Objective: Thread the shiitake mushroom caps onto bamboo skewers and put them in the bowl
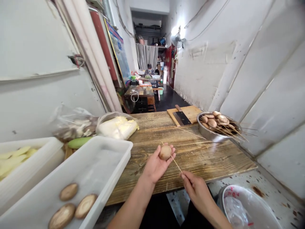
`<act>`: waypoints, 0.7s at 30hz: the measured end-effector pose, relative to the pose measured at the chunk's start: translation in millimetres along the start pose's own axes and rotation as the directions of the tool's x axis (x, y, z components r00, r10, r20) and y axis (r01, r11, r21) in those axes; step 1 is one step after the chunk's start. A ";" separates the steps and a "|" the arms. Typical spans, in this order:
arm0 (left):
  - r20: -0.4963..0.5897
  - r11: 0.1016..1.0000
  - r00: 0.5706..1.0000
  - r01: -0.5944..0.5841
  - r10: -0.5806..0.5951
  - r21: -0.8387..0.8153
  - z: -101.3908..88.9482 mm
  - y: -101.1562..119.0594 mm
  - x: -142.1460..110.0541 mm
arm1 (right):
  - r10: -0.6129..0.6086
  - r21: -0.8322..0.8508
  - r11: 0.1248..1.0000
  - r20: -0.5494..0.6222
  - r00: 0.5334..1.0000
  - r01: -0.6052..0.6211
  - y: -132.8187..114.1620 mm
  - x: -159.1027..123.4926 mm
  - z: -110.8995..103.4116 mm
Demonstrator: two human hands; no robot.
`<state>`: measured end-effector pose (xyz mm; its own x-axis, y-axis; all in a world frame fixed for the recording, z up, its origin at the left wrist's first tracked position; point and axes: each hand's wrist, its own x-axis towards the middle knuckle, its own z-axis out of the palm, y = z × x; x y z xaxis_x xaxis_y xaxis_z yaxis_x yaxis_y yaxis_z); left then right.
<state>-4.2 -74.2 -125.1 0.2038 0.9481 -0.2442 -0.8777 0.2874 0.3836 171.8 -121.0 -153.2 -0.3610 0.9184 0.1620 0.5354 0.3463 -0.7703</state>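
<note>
The left hand (158, 160), palm up and half closed, cradles a smooth, rounded tan mushroom cap (165, 152) above the coarse-grained wooden table (190, 149), while the right hand (194, 184) pinches the near end of a thin, straight, pale skewer (177, 163) — its tip shows past the cap's far side. Three oval mushrooms (62, 216) lie in a smooth white plastic tray (95, 165) to the left; skewered mushrooms (212, 122) heap a shiny round metal bowl (211, 135) at right.
</note>
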 end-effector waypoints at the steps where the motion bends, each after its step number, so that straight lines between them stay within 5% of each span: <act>1: -0.009 1.000 1.000 0.017 -0.017 0.004 0.1 -1.9 -0.9 | 0.007 0.017 1.000 0.017 1.000 -0.007 0.4 1.2 2.3; 5: -0.028 0.996 0.996 0.088 -0.087 0.028 -1.7 -13.5 -2.2 | 0.027 0.115 0.993 0.040 0.999 -0.032 -1.8 5.2 10.5; 10: -0.094 0.992 0.993 -0.063 0.074 0.110 -1.7 -26.1 -1.2 | 0.013 0.182 0.983 -0.065 0.998 -0.001 -10.8 7.6 17.2; 14: -0.033 0.976 0.989 -0.139 0.146 0.165 2.3 -28.6 -4.9 | 0.064 0.260 0.965 -0.089 0.994 -0.039 -14.6 8.4 21.6; 21: 0.021 0.978 0.997 -0.073 0.070 0.197 0.3 -44.3 0.4 | 0.120 0.348 0.933 -0.056 0.991 -0.093 5.4 15.9 22.8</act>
<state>34.9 -86.5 -141.9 0.1506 0.9685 -0.1983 -0.7873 0.2388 0.5684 151.4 -108.9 -168.9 -0.2512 0.9625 0.1027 0.2673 0.1710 -0.9483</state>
